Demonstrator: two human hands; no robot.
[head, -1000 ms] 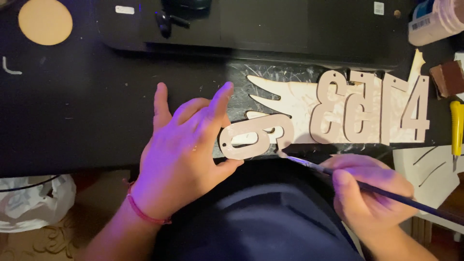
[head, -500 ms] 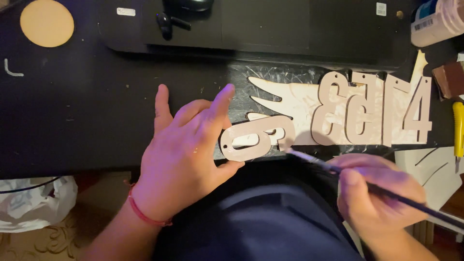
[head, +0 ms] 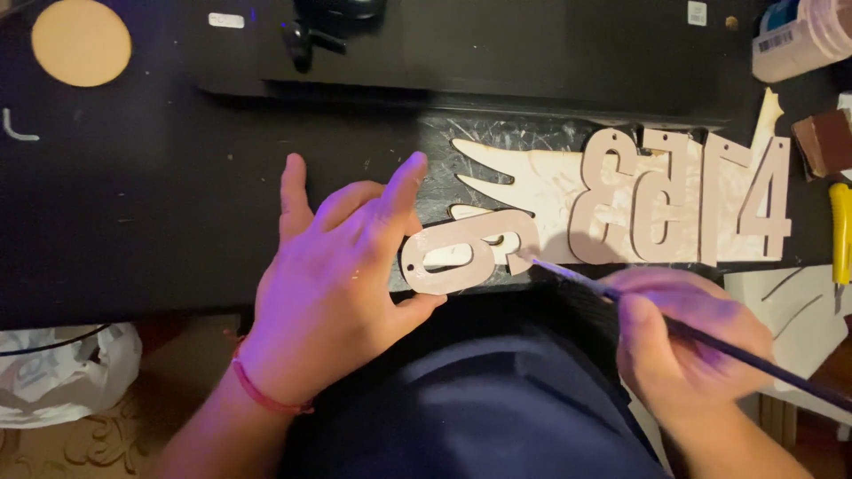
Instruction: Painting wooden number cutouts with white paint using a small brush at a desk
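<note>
My left hand (head: 342,284) grips a flat pale wooden number cut-out (head: 466,253) by its left end, holding it at the front edge of the black table (head: 160,213). My right hand (head: 688,341) holds a thin dark paintbrush (head: 674,326) like a pen. The brush tip touches the right end of the held number. Further right, a row of several more pale number cut-outs (head: 683,200) lies on a pale wing-shaped cut-out (head: 519,177).
A round tan disc (head: 80,42) lies at the table's far left. A pale container (head: 799,35), a brown block (head: 824,142) and a yellow tool (head: 840,232) sit at the right. A white plastic bag (head: 53,372) lies on the floor.
The brush tip has shifted slightly along the right end of the held number. My left hand and the cut-out have stayed nearly still.
</note>
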